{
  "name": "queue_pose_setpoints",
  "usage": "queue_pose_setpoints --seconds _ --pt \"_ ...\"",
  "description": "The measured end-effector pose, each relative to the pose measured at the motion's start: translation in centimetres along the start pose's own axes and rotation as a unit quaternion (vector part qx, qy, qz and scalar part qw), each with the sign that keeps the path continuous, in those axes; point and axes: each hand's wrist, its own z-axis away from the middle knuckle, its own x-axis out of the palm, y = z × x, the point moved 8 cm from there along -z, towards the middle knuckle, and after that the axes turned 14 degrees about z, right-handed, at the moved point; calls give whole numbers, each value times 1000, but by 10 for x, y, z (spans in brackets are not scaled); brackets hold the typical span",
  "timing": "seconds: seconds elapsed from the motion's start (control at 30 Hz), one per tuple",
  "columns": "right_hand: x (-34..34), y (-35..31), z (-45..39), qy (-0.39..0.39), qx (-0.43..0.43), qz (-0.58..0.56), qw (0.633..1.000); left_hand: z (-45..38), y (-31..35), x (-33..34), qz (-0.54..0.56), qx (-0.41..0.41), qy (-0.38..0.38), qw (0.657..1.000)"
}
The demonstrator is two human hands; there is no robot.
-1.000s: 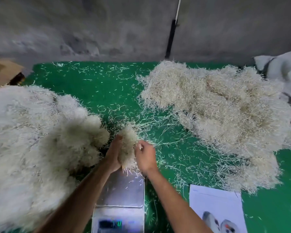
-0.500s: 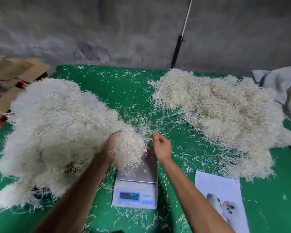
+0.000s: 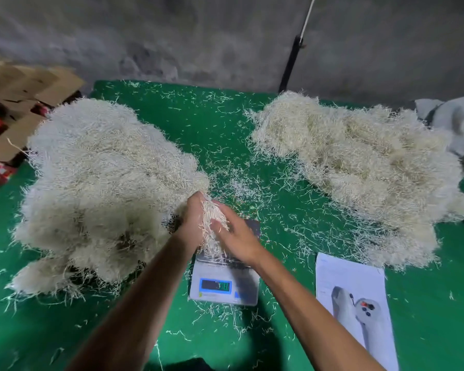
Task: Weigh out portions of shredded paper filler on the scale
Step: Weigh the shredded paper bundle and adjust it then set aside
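A small white digital scale (image 3: 224, 287) with a steel platform sits on the green table (image 3: 214, 135), its display lit. Just above the platform, my left hand (image 3: 192, 223) and my right hand (image 3: 236, 236) hold a clump of pale shredded paper filler (image 3: 212, 223) between them. My left hand's fingers curl round the clump; my right hand cups it from the right side. Strands hang down towards the platform. A big heap of filler (image 3: 97, 183) lies to the left and touches my left hand. Another heap (image 3: 359, 167) lies to the right.
Loose shreds litter the table between the heaps. A printed sheet of paper (image 3: 354, 303) lies right of the scale. Cardboard boxes (image 3: 19, 103) stand off the table's left edge, grey cloth (image 3: 456, 124) at the far right. A concrete wall with a dark pole (image 3: 289, 65) stands behind.
My right hand has come in from the open air to cup the clump that my left hand held alone. The clump looks narrower, pressed between both hands over the scale.
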Motion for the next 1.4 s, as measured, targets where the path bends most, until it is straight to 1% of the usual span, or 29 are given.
queue_pose_setpoints --seconds 0.03,0.07,0.13,0.17,0.23,0.27,0.3,0.33,0.43,0.47,0.5,0.53,0.57,0.6,0.63,0.7,0.73,0.77,0.8,0.83,0.9,1.03,1.13,1.4 --pt "1 -1 1 -14 -19 37 999 1 3 2 4 25 -2 1000" --pt "-2 0 0 -23 -28 70 997 0 2 3 32 13 7 999" --pt "-13 4 -4 -15 -23 126 992 -1 -2 7 74 -48 22 996" --pt "-22 5 -7 11 -17 149 989 -4 1 9 72 -51 16 996" --pt "-42 6 -13 92 -3 174 980 -8 7 5 53 -7 5 999" --pt "-50 8 -14 127 5 164 978 -9 6 -2 54 6 7 999" --pt "-53 13 -14 143 16 141 980 -11 4 -9 61 4 13 998" --pt "-51 20 -14 131 34 114 984 -13 -1 -18 53 2 21 998" --pt "-35 56 -3 12 94 68 993 -14 -19 -44 -7 -18 33 999" --pt "-38 70 6 9 117 61 991 -11 -25 -54 -41 -10 43 998" --pt "-46 86 15 36 144 49 988 -8 -29 -67 -104 16 57 993" --pt "-55 104 27 78 174 41 981 -3 -32 -80 -187 64 68 978" --pt "-60 123 40 113 200 47 972 2 -37 -89 -268 116 65 954" --pt "-59 139 54 126 212 80 966 8 -45 -97 -330 158 47 930" --pt "-51 154 67 110 215 129 962 12 -59 -104 -373 180 22 910" --pt "-19 185 92 22 215 228 949 18 -93 -117 -435 176 -22 883" --pt "-1 197 105 -17 202 292 935 21 -111 -122 -462 169 -32 870" --pt "14 205 116 -37 184 364 912 25 -126 -124 -486 163 -30 858" --pt "25 207 124 -37 170 418 892 29 -138 -125 -503 164 -24 848" --pt "35 206 132 -24 165 437 884 34 -147 -125 -515 164 -20 841" --pt "51 200 147 10 173 415 893 42 -160 -125 -522 155 -14 839" --pt "75 191 172 74 199 355 911 55 -170 -123 -505 151 -5 850" --pt "85 191 183 81 195 347 914 60 -175 -127 -498 149 -6 854" --pt "81 196 185 86 190 338 918 76 -186 -130 -468 138 6 873"
